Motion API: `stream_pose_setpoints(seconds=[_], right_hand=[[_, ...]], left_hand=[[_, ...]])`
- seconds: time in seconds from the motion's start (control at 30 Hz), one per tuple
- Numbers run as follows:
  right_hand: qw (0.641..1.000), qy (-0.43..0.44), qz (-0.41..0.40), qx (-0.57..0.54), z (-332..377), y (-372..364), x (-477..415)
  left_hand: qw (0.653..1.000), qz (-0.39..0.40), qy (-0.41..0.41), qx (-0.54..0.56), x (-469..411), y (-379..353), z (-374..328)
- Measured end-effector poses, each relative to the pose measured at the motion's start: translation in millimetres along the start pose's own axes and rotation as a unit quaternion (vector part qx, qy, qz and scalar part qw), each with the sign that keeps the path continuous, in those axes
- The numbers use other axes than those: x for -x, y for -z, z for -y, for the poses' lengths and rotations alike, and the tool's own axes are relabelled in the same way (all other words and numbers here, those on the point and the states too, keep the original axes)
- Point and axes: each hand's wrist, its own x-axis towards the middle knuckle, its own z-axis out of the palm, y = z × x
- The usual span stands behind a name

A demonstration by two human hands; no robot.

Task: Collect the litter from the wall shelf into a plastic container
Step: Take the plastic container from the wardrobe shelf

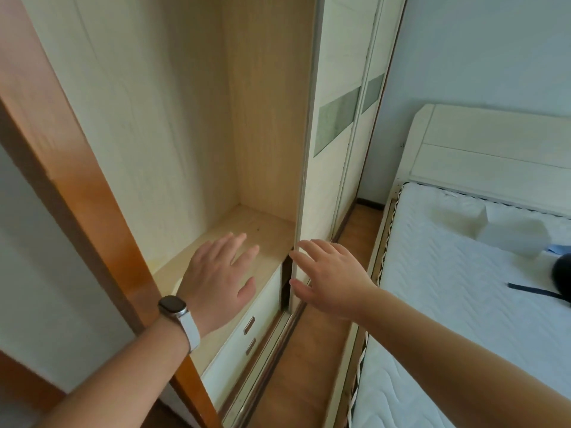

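Two hands: both mine, both empty, reaching toward the open wardrobe.
Left hand (221, 270): fingers spread, palm down, hovering over the front part of the shelf (262, 227); a watch (173, 306) sits on that wrist.
Right hand (327, 273): fingers spread and loose, pinching nothing, its fingertips (298, 244) at the edge of the sliding door (324, 168) near the shelf's right front corner; I cannot tell whether they touch it.
Litter: I see only a few small dark specks toward the shelf's back right corner, too small to identify.
Handling, my guess: crumb-light and loose, so better swept together with a flat palm than picked up singly.
Plastic container: a pale translucent box (513, 234) lies on the mattress (448, 304), well apart from the shelf; I judge it is the container.
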Motion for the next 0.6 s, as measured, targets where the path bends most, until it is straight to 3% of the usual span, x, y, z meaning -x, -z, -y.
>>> stream_pose_setpoints(seconds=[0.37,0.6], right_hand=[[0.999,-0.029,0.013,0.002,-4.3,-13.0,-43.5],[0.998,0.02,0.053,0.037,-36.3,-35.5,-102.9]], left_hand=[[0.999,0.005,0.003,0.049,-39.0,-35.9,9.4],[0.996,0.006,0.066,0.065,-70.9,-70.6,26.3]])
